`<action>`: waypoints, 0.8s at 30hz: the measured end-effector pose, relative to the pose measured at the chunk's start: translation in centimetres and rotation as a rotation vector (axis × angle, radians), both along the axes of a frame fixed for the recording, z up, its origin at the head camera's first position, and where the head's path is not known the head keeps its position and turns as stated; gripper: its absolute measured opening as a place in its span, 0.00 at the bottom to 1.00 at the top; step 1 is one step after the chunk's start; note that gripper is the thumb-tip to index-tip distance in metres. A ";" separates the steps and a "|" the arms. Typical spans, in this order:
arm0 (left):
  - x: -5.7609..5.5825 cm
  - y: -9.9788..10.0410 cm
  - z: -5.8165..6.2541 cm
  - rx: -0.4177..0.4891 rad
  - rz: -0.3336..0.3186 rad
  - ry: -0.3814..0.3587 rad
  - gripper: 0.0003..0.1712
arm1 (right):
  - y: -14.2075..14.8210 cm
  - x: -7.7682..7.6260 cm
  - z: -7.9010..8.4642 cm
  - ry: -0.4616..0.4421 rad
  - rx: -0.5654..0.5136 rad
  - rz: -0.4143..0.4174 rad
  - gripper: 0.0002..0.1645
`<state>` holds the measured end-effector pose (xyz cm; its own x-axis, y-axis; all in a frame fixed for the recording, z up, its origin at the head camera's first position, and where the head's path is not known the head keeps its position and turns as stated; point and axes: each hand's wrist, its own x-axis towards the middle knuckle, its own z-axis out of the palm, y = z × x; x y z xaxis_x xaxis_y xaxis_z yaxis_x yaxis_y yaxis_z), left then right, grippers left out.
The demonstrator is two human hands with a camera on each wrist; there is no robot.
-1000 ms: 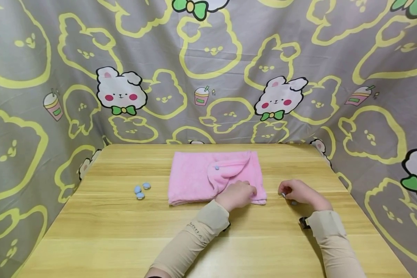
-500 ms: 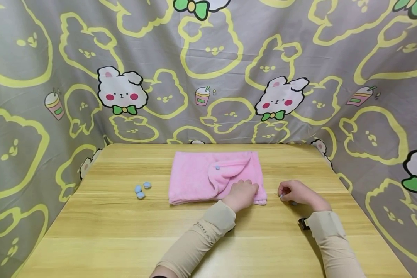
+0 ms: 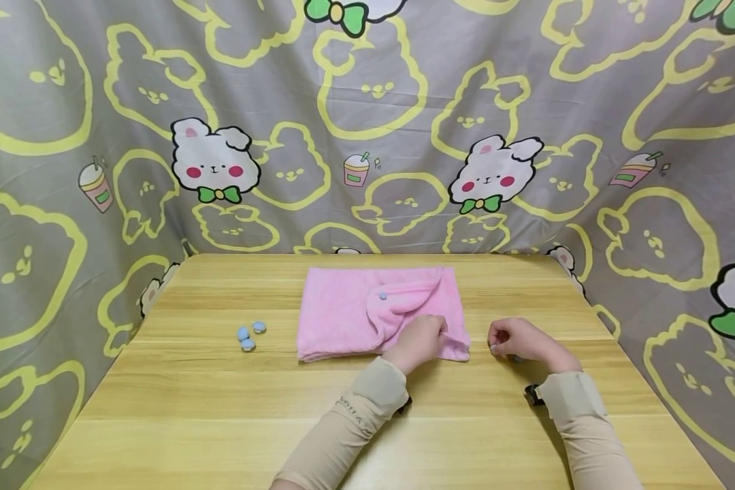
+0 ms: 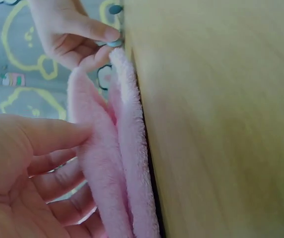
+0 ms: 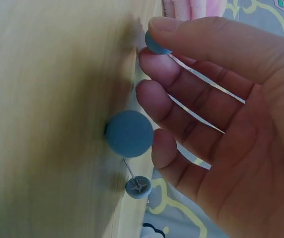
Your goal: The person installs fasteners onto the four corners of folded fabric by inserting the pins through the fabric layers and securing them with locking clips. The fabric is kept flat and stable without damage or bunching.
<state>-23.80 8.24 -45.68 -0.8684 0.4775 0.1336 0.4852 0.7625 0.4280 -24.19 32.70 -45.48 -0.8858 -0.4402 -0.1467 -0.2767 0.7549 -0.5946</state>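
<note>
Passage: near tabletop point(image 3: 465, 442), between sleeves point(image 3: 350, 425) | Barriers: towel point(image 3: 337, 309), centre; buttons point(image 3: 243, 333), left; right hand point(image 3: 527, 341), just beyond towel's right edge

Looks forward and down across the surface point(image 3: 171, 408) from the head, farther off, and sideways, close at left hand point(image 4: 23, 201) and right hand point(image 5: 261, 119) from the wrists, with pink cloth point(image 3: 337, 306) in common.

Bright, even light is filling the head view, with soft shadows lying on the table point(image 3: 177, 422) beside both sleeves point(image 3: 588, 429). The wrist views are looking dimmer and cooler; the left is blurring the table's grain, the right is showing a hazy shadow beside the right hand point(image 5: 246, 129).
</note>
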 end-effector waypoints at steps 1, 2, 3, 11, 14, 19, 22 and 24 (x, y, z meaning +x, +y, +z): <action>0.0 -0.2 0.1 0.032 0.003 0.001 0.04 | 0.0 0.0 0.0 0.011 -0.003 0.005 0.07; 0.0 -0.3 0.1 0.066 0.007 0.000 0.03 | 0.0 0.0 0.0 0.014 -0.003 -0.006 0.07; -0.1 -0.4 0.2 0.097 0.012 -0.002 0.03 | 0.1 0.0 0.0 0.028 -0.005 0.000 0.07; -1.2 -1.5 0.8 0.304 0.029 -0.087 0.05 | 0.0 -0.3 -0.1 0.112 0.004 -0.010 0.07; -1.6 -2.0 1.0 0.358 0.048 -0.103 0.07 | -0.2 -0.3 0.1 0.176 0.006 -0.010 0.08; -2.0 -2.6 1.4 0.409 0.080 -0.102 0.09 | -1.0 0.0 0.9 0.261 -0.010 0.000 0.10; -2.1 -2.8 1.5 0.415 0.091 -0.090 0.09 | -1.8 0.3 1.6 0.263 -0.056 0.029 0.09; -2.2 -2.8 1.5 0.411 0.095 -0.084 0.09 | -2.4 0.4 2.0 0.254 -0.093 0.058 0.08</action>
